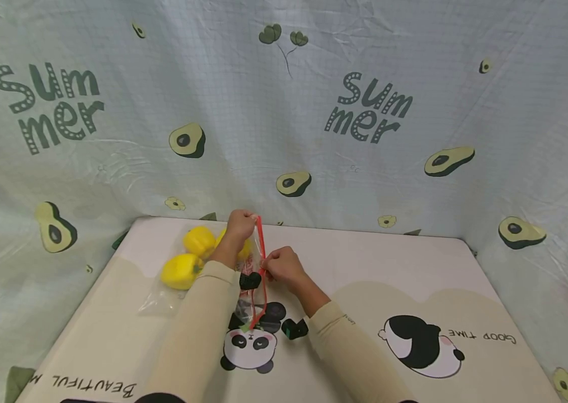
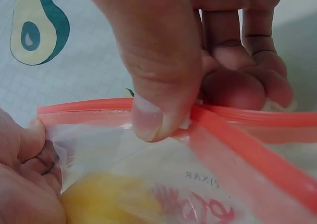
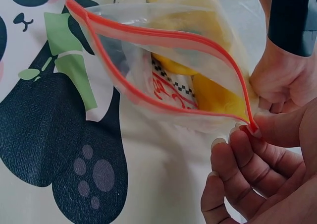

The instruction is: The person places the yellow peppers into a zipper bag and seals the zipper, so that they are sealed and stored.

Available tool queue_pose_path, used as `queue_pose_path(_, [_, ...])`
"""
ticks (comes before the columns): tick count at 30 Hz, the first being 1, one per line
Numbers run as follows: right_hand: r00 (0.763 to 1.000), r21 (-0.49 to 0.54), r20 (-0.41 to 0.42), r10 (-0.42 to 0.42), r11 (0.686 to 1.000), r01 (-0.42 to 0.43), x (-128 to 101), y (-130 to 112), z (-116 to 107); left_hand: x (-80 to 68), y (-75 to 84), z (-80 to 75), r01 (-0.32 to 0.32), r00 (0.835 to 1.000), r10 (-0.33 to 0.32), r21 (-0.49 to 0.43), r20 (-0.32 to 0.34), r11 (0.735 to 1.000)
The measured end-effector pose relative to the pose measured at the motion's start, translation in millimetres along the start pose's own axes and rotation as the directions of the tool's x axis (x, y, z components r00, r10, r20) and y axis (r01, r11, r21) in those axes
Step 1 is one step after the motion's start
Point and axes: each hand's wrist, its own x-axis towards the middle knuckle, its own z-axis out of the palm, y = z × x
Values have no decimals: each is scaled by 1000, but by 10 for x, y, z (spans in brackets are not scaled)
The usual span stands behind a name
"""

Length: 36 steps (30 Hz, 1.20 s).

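A clear zip bag (image 1: 245,305) with a red zip strip (image 3: 163,35) holds yellow bell peppers (image 1: 181,271). My left hand (image 1: 240,226) pinches the far end of the strip; in the left wrist view this hand (image 2: 25,174) sits at the left edge. Closer to me, my right hand (image 1: 284,265) pinches the strip partway along between thumb and fingers. Its thumb (image 2: 156,85) presses the two red edges together there. On the near side of that pinch the bag's mouth gapes, showing yellow and red print inside. Part of the peppers is hidden behind my left forearm.
The bag lies toward the left back of a pale table (image 1: 364,268) printed with pandas and lettering. A curtain (image 1: 243,101) with avocado prints hangs behind the table. Black wrist cameras (image 1: 295,329) sit under both wrists.
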Motion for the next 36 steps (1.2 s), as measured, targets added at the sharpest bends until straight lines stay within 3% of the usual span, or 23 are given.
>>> queue_pose_path(16, [1000, -5, 19, -5, 1000, 5, 7, 15, -19, 87, 14, -16, 67, 996, -70, -52, -58, 996])
queue_pose_path(36, [998, -17, 55, 5, 1000, -4, -55, 60, 2, 135, -16, -36, 84, 995, -86, -52, -51, 995])
